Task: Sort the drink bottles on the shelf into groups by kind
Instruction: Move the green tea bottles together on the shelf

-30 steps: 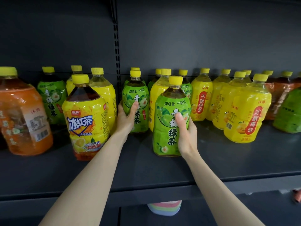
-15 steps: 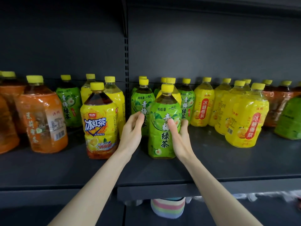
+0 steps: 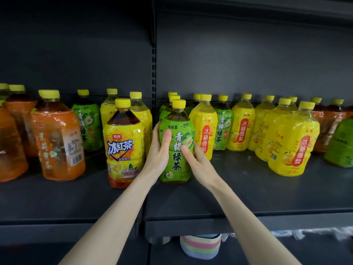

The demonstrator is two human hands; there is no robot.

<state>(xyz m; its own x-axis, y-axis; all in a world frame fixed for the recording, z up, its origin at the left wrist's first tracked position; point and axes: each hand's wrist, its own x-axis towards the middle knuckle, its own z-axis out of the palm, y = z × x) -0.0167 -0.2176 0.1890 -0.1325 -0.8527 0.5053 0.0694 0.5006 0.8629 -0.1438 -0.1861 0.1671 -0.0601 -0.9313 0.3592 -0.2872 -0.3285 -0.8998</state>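
Note:
A green-label tea bottle (image 3: 176,146) with a yellow cap stands upright on the dark shelf (image 3: 248,194), in front of two more green bottles (image 3: 172,98) lined up behind it. My left hand (image 3: 158,152) grips its left side, thumb across the label. My right hand (image 3: 198,163) holds its right side, thumb on the front and fingers slipped between it and a yellow pear-drink bottle (image 3: 204,131). Other green bottles stand at rear left (image 3: 88,127), rear middle (image 3: 222,129) and far right (image 3: 340,146).
A yellow iced-black-tea bottle (image 3: 124,148) stands just left of my left hand. Orange-label bottles (image 3: 57,142) fill the left end, several yellow pear bottles (image 3: 294,142) the right, with brown-orange bottles (image 3: 328,127) behind. A pastel striped object (image 3: 200,245) sits below the shelf.
The front green bottle has slid left and back into line with the green bottles behind it. My left hand left the rear bottle and now grips the front one.

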